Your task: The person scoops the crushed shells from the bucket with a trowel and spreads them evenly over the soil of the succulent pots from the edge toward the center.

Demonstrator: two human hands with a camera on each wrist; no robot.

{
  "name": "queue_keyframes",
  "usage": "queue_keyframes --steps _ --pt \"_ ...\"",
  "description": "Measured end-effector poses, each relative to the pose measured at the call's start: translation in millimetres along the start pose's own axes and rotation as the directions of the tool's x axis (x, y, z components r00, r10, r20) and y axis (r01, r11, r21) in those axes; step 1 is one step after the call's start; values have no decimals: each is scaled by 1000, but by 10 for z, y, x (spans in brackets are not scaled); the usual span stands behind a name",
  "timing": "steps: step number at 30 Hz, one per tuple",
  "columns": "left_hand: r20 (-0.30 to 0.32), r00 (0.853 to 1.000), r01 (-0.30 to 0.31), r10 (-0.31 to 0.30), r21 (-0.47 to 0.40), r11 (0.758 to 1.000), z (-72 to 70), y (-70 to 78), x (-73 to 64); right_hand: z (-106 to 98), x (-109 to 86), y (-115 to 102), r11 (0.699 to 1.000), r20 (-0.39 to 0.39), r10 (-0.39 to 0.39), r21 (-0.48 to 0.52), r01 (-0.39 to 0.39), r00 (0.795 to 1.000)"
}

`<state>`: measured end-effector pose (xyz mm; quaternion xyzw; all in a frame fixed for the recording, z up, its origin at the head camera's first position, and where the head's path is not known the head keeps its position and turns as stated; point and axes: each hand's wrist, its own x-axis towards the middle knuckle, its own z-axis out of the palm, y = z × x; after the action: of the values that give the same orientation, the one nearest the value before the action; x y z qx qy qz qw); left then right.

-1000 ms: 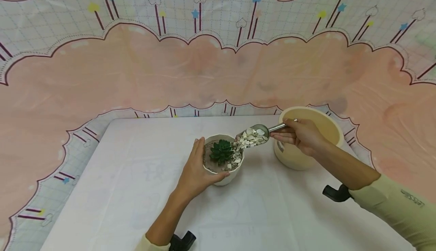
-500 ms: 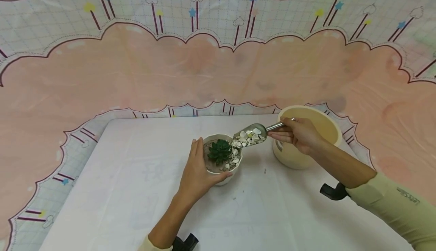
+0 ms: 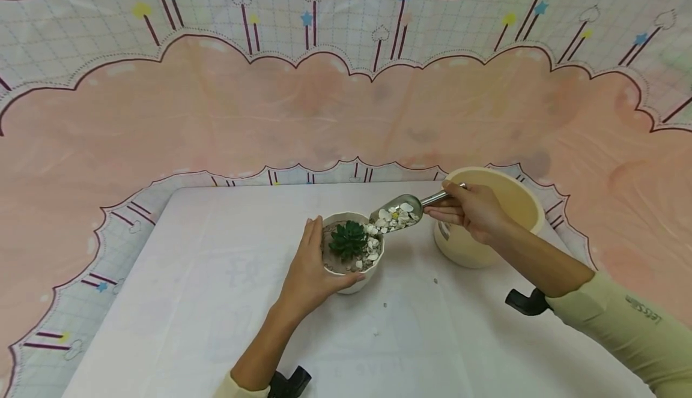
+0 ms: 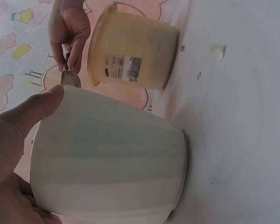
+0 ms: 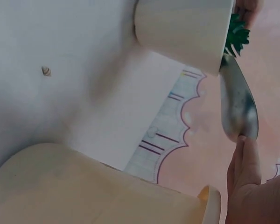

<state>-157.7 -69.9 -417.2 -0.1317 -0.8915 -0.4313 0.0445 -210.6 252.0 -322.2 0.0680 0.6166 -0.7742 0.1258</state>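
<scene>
A white flowerpot (image 3: 363, 283) stands on the table with a dark green succulent (image 3: 348, 241) in greyish soil. My left hand (image 3: 309, 272) grips the pot from its left, thumb along the near rim and fingers at the far side. In the left wrist view the thumb (image 4: 42, 107) lies at the rim. My right hand (image 3: 478, 213) holds a metal scoop (image 5: 240, 100) by its handle, tilted down to the left. Whitish pebbles or shell bits (image 3: 394, 217) lie in the scoop, its lip at the pot's right rim. More pale pieces (image 3: 370, 251) cover the soil right of the plant.
A cream bucket (image 3: 459, 251) with a label and wire handle stands behind and below my right hand. A few small bits (image 3: 435, 281) lie loose on the white table (image 3: 216, 302). A patterned cloth (image 3: 324, 116) hangs behind the table.
The scoop has shifted slightly left over the pot's rim, and its load looks smaller. Several small bits have fallen onto the table and spread toward the front. My left hand stays on the pot.
</scene>
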Motion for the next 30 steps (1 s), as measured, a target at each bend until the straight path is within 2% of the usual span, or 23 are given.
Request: queue_keyframes --steps 7,10,20,23,26,30 --pt "-58 998 2 0 29 1000 29 56 -20 6 8 -23 1000 -7 -13 -21 13 1000" --pt "-63 998 -4 6 36 999 28 42 -1 10 14 -26 999 -14 -24 -22 23 1000" --pt "51 998 -29 31 -42 999 -86 -77 92 40 45 -20 999 -18 -39 3 39 999" --pt "68 997 -34 38 -52 998 -106 -89 101 46 57 -18 999 -21 -37 7 37 999" --pt "53 998 -34 36 -46 998 -91 -60 83 48 67 -13 999 -30 -37 7 37 999" --pt "-2 1000 -16 16 0 1000 -24 17 34 55 84 -4 999 -35 -43 -3 43 998"
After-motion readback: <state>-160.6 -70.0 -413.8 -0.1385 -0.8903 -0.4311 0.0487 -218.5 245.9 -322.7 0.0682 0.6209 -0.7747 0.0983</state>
